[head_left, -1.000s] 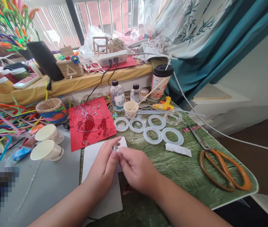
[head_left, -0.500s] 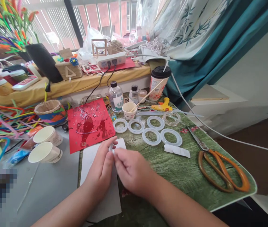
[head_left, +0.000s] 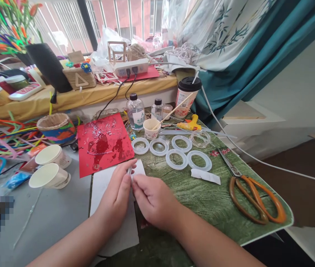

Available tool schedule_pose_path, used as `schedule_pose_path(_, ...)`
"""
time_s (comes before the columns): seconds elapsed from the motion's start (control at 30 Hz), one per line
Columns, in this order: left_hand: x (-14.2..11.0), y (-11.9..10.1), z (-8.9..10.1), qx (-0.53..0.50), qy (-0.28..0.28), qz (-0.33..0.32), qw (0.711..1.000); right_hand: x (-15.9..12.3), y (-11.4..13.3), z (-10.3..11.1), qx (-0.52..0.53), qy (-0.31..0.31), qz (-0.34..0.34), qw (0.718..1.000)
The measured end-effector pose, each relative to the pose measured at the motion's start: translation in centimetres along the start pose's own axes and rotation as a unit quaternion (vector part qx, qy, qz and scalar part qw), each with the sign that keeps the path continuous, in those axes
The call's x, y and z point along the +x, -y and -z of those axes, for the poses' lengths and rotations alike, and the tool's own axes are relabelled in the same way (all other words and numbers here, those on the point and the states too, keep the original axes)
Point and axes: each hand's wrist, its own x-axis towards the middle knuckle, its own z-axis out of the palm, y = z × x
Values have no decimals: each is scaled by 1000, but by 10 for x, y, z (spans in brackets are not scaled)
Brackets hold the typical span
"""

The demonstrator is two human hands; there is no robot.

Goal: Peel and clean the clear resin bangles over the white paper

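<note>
My left hand (head_left: 114, 202) is held on edge with its fingers stretched forward and its thumb closed in against them. Between thumb and fingers sits a small whitish, translucent piece (head_left: 129, 172), mostly hidden. Curled into a pinch, my right hand (head_left: 156, 200) meets the same piece at the left thumb tip. Both hands are above a white paper sheet (head_left: 126, 237). Beyond the fingers lies a red sheet (head_left: 85, 139) with glossy wet patches. Several translucent rings (head_left: 168, 160) lie flat to the right, near a crumpled white strip (head_left: 206, 176).
Large orange-handled scissors (head_left: 233, 189) lie at right. Behind the rings stand a paper cup with a stick (head_left: 152, 131), a clear bottle (head_left: 135, 115), a lidded drink cup (head_left: 185, 100) and a yellow glue gun (head_left: 189, 124). Two paper cups (head_left: 45, 176) rest at left.
The view has shifted slightly, so the table things sit a little further left and up. Both hands keep nearly the same grip, with only slight finger movement.
</note>
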Motion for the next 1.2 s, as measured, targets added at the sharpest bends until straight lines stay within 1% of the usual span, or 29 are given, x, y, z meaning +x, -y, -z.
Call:
schedule_pose_path(0.03,0,0,0,0,-3,-2,1000,-1,1,0,5,18,11,1000)
schedule_pose_path(0.1,-2,0,1,11,-5,-22,1000,-3,2,-1,47,-46,-60,996)
schedule_pose_path(0.13,-3,-1,1,18,-5,-36,999,-3,2,-1,69,-61,-93,991)
schedule_pose_path(0.17,-4,-1,2,21,-2,-49,999,-4,3,-2,77,-45,-92,992)
schedule_pose_path(0.2,-5,-2,2,22,4,-57,998,-4,3,-3,64,-3,-62,996)
schedule_pose_path(0.27,-6,-4,3,17,6,-54,998,-5,2,-4,36,33,-13,999)
schedule_pose_path(0.3,-6,-4,3,13,3,-45,999,-5,2,-4,23,28,-10,999)
schedule_pose_path(0.37,-5,-4,3,9,1,-28,1000,-5,1,-4,18,-58,-76,995)
schedule_pose_path(0.4,-4,-3,2,6,2,-21,1000,-4,0,-3,16,-81,-94,992)
schedule_pose_path(0.43,-4,-2,2,1,6,-16,1000,-4,0,-3,9,-70,-82,994)
schedule_pose_path(0.5,-3,0,1,-8,11,-6,1000,-4,1,-1,-23,-16,-11,1000)
schedule_pose_path(0.53,-3,1,1,-12,5,-2,1000,-4,1,0,-31,-2,10,999)
schedule_pose_path(0.57,-3,2,1,-13,-3,-3,1000,-4,2,0,-28,-6,7,1000)
schedule_pose_path(0.6,-3,2,2,-10,-9,-11,1000,-3,2,0,-11,-53,-36,998)
schedule_pose_path(0.63,-4,2,2,-5,-13,-23,1000,-3,2,0,7,-67,-67,995)
schedule_pose_path(0.67,-4,2,2,-1,-12,-37,999,-3,2,0,19,-69,-79,994)
schedule_pose_path(0.73,-5,1,2,4,2,-59,998,-4,3,0,-5,-8,-16,1000)
schedule_pose_path(0.8,-6,0,2,8,4,-65,998,-6,4,-1,-28,16,33,999)
schedule_pose_path(0.83,-7,-1,2,10,4,-63,998,-7,4,-1,-29,-16,5,999)
schedule_pose_path(0.87,-8,-2,2,10,0,-60,998,-8,5,-1,-29,-34,-11,999)
schedule_pose_path(0.9,-8,-2,1,4,-4,-57,998,-9,5,-1,-30,-36,-19,999)
schedule_pose_path(0.93,-8,-3,1,-8,-7,-50,999,-9,6,0,-32,-25,-12,999)
schedule_pose_path(0.97,-7,-3,1,-26,-11,-37,999,-10,6,0,-39,9,14,999)
schedule_pose_path(1.03,-4,-4,2,-77,-29,21,996,-11,6,1,-57,77,76,992)
schedule_pose_path(1.07,-1,-4,2,-108,-37,60,992,-11,5,1,-62,81,81,992)
schedule_pose_path(1.13,4,-5,3,-171,-52,130,975,-10,4,0,-37,48,46,997)
schedule_pose_path(1.2,7,-6,3,-211,-61,140,965,-8,3,-3,27,-1,-18,999)
